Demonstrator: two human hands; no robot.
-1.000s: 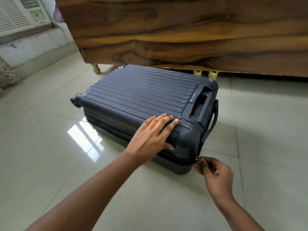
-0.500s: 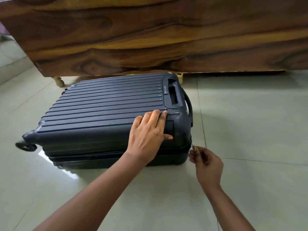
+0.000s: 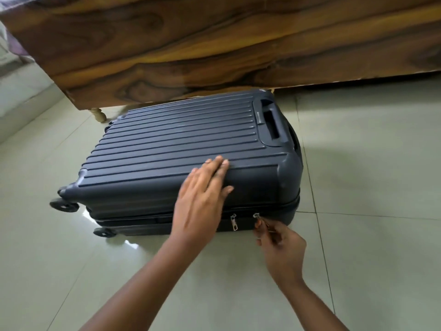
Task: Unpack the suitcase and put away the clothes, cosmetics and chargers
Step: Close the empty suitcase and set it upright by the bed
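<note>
Dark blue suitcase (image 3: 181,149) lies flat on the tiled floor (image 3: 358,163), just in front of the wooden bed frame (image 3: 214,44). Left hand (image 3: 202,199) rests flat, fingers straight, on its near edge. Right hand (image 3: 279,242) pinches a zipper pull (image 3: 257,216) at the near side; a second pull (image 3: 233,223) hangs just left.

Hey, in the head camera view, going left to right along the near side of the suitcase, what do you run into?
Rear wheel → second wheel → left hand pressing flat on the suitcase → hanging zipper pull → second zipper pull, pinched by the right hand.
</note>
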